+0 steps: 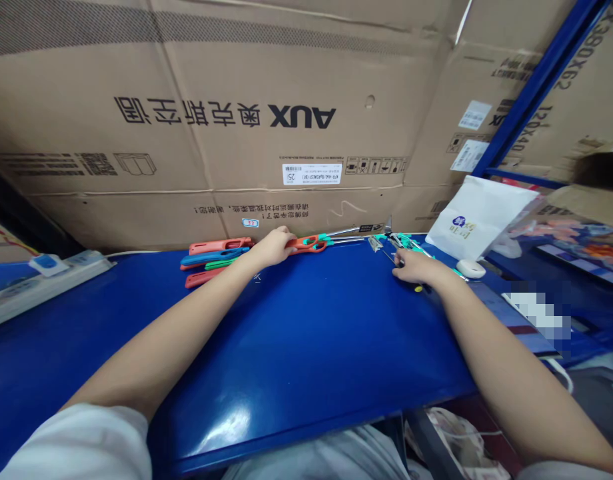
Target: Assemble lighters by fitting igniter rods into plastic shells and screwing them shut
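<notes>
My left hand [274, 247] reaches to the back of the blue table [296, 347] and grips the orange handle of a long-nosed lighter [311, 243], whose metal tube points right. Just left of that hand lies a small pile of lighters [214, 259] in orange, blue, green and red. My right hand [416, 267] rests closed on the table by a cluster of thin metal and teal parts [399, 241], and a small yellow-tipped piece peeks out under it. What its fingers hold is hidden.
A wall of large cardboard boxes [226, 113] stands right behind the table. A white power strip [46, 277] lies at the left. A white bag [479, 217], a white oval object [470, 268] and a blue shelf post [531, 87] are at the right.
</notes>
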The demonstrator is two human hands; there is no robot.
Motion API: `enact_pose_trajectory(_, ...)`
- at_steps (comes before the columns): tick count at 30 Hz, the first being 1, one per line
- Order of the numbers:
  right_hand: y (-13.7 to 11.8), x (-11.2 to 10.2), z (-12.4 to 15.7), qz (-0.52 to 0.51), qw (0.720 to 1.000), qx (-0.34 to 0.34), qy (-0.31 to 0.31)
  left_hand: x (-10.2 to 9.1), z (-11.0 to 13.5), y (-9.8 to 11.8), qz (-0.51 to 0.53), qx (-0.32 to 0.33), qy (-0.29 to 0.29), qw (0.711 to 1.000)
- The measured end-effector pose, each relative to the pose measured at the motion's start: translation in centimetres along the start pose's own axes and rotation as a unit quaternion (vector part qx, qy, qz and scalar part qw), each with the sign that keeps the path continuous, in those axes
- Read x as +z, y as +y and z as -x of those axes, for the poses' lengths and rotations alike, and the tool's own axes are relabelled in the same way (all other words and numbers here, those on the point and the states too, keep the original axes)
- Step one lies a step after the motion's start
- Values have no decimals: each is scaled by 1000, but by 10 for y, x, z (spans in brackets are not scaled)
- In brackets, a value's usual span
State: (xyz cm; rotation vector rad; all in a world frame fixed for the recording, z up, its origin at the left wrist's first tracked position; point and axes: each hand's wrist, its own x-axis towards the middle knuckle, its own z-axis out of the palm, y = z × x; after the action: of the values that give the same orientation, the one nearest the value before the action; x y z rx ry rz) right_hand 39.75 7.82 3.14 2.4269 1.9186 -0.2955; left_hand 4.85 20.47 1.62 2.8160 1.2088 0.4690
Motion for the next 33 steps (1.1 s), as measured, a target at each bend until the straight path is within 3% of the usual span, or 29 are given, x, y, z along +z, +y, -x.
enact_pose_trajectory(11, 0, 1, -2, 9, 1000, 2, -3, 18, -4, 6, 4, -7, 45, 999)
enact_pose_trajectory(33, -3, -2, 2, 10, 1000, -4, -12, 15, 2, 12, -6, -44, 69, 997)
